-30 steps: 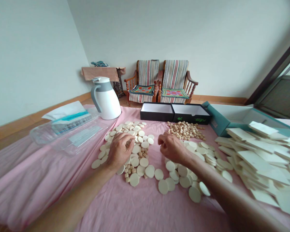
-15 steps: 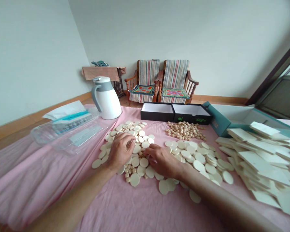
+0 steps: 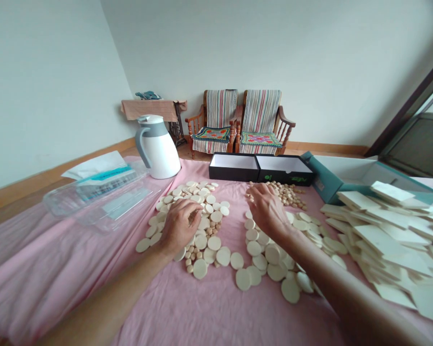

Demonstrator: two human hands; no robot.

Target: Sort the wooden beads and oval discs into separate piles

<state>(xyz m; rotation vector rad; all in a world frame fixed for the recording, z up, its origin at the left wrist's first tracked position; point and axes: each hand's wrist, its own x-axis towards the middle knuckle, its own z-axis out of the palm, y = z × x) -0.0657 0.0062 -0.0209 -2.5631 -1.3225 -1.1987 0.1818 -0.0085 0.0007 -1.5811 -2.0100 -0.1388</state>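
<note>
We have both hands above a pink cloth (image 3: pixel 187 307). Our left hand (image 3: pixel 182 223) is half open and loosely curled over the left group of discs (image 3: pixel 199 192), with a gap between thumb and fingers; we cannot tell whether anything sits inside it. Our right hand (image 3: pixel 269 211) points its bent fingers down at the near left edge of the bead pile (image 3: pixel 290 194), and at least one bead lies beside its fingertips. The fingertips are too indistinct for us to tell whether they grip a bead.

The bead pile lies in front of the two black boxes (image 3: pixel 234 174). A second cluster of beads (image 3: pixel 189 255) lies between the discs of the left group. The right group of discs (image 3: pixel 273 254) lies partly beneath our right wrist and forearm.

We note the following hazards:

- Scatter: the beads are small and loose. A broad push could send some rolling across the cloth.
- Mixing: our right wrist is above discs. If we lower it too far, we could drag discs into the beads.
- Missed pieces: discs overlap the left cluster and could hide beads from us.
- Collapse: the square tiles (image 3: pixel 380 239) lean in an uneven heap. A knock from our right elbow could make it slide.
- Tipping: a sharp tug on the cloth could unsettle the jug (image 3: pixel 163 156).
</note>
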